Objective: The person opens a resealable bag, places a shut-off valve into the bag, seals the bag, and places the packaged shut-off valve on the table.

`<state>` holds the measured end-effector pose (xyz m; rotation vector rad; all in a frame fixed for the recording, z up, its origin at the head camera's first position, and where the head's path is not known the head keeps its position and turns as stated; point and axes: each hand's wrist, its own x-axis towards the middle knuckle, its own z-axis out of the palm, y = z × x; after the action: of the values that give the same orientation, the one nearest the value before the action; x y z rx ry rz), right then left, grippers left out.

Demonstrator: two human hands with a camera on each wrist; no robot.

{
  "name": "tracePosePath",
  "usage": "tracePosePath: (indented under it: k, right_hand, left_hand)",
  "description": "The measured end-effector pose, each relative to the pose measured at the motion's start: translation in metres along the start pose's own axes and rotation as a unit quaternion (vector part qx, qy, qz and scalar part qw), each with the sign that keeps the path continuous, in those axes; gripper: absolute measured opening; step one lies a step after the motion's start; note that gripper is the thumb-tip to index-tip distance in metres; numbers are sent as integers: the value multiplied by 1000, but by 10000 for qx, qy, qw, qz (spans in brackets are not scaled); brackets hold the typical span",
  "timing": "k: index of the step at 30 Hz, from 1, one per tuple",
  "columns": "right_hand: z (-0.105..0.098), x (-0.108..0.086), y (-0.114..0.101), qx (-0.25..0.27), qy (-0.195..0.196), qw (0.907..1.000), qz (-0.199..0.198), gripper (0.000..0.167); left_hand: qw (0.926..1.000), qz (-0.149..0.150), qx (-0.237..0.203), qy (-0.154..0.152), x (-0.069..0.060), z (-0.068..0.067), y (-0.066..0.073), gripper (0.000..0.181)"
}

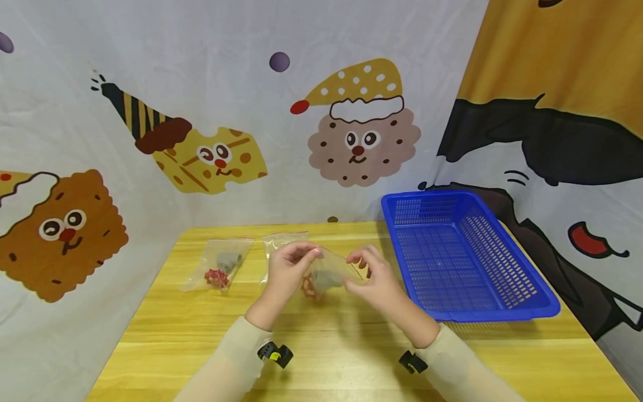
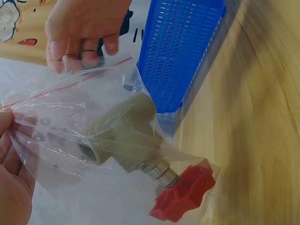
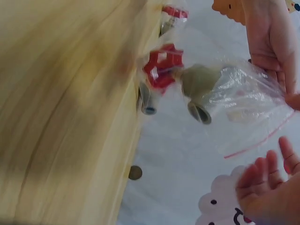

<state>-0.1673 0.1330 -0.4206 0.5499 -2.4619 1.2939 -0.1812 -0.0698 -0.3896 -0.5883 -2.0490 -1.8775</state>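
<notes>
My left hand [image 1: 287, 272] pinches a clear zip bag [image 1: 331, 261] near its red-striped top edge, holding it above the table. Inside hangs a grey-beige pipe valve [image 2: 124, 133] with a short metal stem and a red handwheel [image 2: 185, 191], which points downward at the bag's bottom. My right hand [image 1: 378, 282] is close to the other end of the bag's top edge. In the right wrist view the right hand [image 3: 272, 187] has loosely bent fingers, apart from the red strip, with nothing between them.
A second zip bag [image 1: 203, 257] with a similar red-wheeled valve lies on the wooden table [image 1: 321, 363] at left. Another clear bag [image 1: 281, 239] lies behind my left hand, partly hidden. A blue perforated basket [image 1: 437, 268] stands at right. A printed cloth hangs behind.
</notes>
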Motion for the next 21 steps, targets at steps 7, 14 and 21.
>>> tracePosePath:
  k: [7,14,21]
  right_hand:
    - [-7,0,11,-495,-615,9926,918,40]
    - [-8,0,14,-812,-958,9866,1045,9]
    - [-11,-1,15,-650,-645,9919,879,6]
  left_hand:
    - [9998,-115,-117,140,0,-3,0,9]
    - [9995,-54,-250,196,0,-6,-2,9]
    - [9993,93,-100,342,1,-11,-4,9]
